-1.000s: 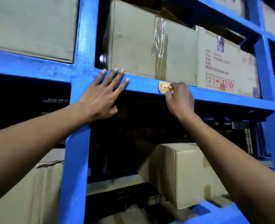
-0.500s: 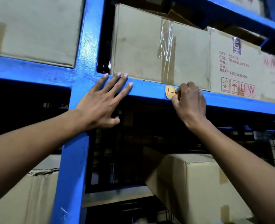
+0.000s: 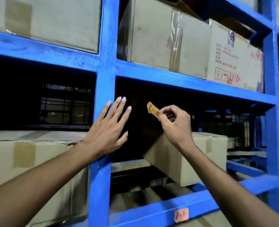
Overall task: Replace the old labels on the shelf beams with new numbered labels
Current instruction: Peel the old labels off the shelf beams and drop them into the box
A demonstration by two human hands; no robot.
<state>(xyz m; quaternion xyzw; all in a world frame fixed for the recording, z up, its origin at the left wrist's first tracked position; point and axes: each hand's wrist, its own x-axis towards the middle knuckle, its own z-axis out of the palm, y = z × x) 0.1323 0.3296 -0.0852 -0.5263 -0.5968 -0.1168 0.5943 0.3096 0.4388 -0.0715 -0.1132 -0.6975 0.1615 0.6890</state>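
Item: old label (image 3: 153,110), a small tan strip with red handwriting, off the beam and pinched between thumb and fingertips of the right hand (image 3: 176,123), held in front of the dark bay below the upper shelf beam (image 3: 184,79); it hangs free of every surface, one end sticking up out of the pinch, probably so the sticky side touches nothing. Left hand (image 3: 107,130): flat and spread, grasping nothing, palm against the blue upright post (image 3: 105,79) with fingers reaching past its edge, apparently as a brace while the person reaches up. Upper beam: bare blue paint along its visible face, no label seen on it. Lower beam (image 3: 151,215): carries another tan label (image 3: 181,214) with red marks, too blurred to read. Cardboard boxes (image 3: 165,36) stand on the shelves above and below. Judged status: removal done at this spot; new numbered label not yet in view.
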